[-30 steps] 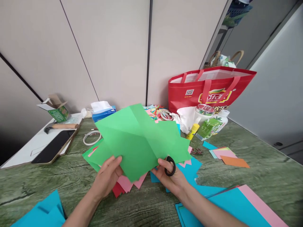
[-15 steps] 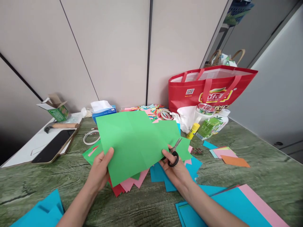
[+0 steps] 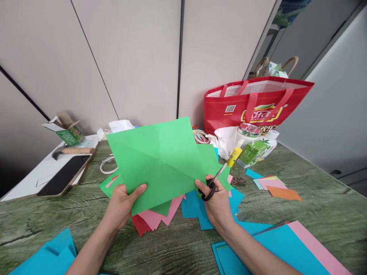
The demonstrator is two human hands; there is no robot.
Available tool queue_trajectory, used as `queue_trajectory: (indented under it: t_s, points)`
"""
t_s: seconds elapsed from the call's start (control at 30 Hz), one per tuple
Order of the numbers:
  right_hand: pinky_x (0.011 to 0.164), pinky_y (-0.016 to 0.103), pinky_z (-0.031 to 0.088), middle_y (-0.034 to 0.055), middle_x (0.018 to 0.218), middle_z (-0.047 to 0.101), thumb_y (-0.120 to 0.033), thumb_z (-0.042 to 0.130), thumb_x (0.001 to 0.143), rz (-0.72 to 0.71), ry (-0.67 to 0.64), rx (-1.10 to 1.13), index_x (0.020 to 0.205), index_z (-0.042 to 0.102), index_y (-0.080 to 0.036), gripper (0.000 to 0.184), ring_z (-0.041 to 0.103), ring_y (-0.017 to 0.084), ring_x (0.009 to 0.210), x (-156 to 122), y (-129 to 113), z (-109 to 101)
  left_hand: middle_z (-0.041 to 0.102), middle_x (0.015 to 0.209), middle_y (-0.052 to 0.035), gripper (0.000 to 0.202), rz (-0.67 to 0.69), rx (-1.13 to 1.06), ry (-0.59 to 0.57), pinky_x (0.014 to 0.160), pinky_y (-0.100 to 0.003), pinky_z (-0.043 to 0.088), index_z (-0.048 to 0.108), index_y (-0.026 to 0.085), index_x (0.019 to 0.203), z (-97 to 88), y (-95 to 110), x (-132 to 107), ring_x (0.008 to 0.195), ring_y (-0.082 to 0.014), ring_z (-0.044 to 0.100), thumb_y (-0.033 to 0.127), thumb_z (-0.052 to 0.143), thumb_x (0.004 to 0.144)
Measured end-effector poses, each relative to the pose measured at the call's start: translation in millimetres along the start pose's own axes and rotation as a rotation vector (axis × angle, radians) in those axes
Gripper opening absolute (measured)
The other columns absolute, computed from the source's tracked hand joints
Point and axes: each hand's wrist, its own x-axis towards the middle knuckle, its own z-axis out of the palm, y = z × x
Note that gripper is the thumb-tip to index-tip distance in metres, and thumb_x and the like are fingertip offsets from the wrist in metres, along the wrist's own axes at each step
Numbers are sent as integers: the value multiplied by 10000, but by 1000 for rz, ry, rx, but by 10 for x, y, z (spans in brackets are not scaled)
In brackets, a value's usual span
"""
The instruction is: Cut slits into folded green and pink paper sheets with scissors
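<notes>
A creased sheet of green paper (image 3: 157,160) is held up above the table, tilted toward me. My left hand (image 3: 122,204) pinches its lower left corner, thumb in front and the other fingers behind. At the lower right corner, my right hand (image 3: 220,208) is closed round black-handled scissors (image 3: 211,191), blades pointing up and right, while its thumb presses on the sheet. Behind and below the sheet lie pink paper pieces (image 3: 172,212), red paper pieces (image 3: 139,225), more green paper (image 3: 209,156) and blue paper (image 3: 190,206).
Blue sheets (image 3: 286,248) lie front right, folded blue paper (image 3: 57,248) front left. A glue stick (image 3: 234,156), a green carton (image 3: 254,153) and a red bag (image 3: 226,118) stand back right. A phone (image 3: 64,175) and a hammer (image 3: 77,150) rest on the left.
The green sheet has risen and turned anticlockwise, its right corner now higher. My left thumb lies further in over the sheet. The scissors have swung slightly to the right with my right hand.
</notes>
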Motion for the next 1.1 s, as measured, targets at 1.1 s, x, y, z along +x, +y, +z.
queue_trajectory:
  t_s: [1.1]
  points:
    - [660,250,383,40,841,582,-268,708,671,429,-894,-181,923,514,-169,333,520,117,733,-401,5,12,457,246,70,366,326,546,326,248,-221,341,446,203,353,77,7,-192,238,-132,469,338,651,625]
